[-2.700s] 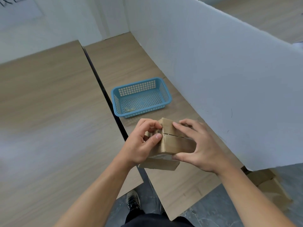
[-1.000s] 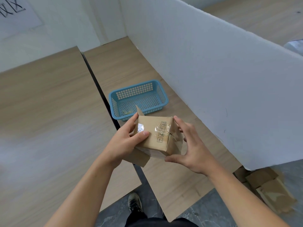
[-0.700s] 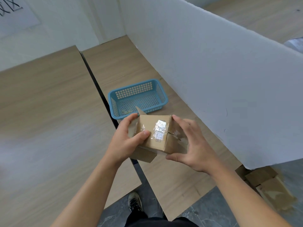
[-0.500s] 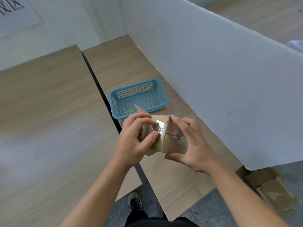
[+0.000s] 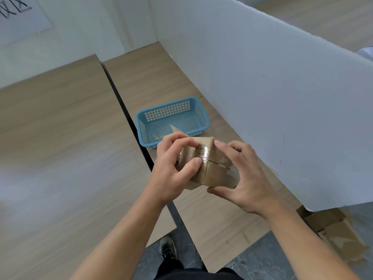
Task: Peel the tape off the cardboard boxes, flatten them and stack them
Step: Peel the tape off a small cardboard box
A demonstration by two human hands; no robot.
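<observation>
Your left hand curled over the small cardboard box, thumb and fingertips pinching at the clear tape on its seam, while your right hand gripped its right side just above the worktop. Behind it stood a blue basket holding a small crumpled scrap; a white partition walled the right.

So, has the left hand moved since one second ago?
Yes. Against the blue basket, the left hand shifted right, and its fingers now pinch at the tape on the cardboard box seam.
</observation>
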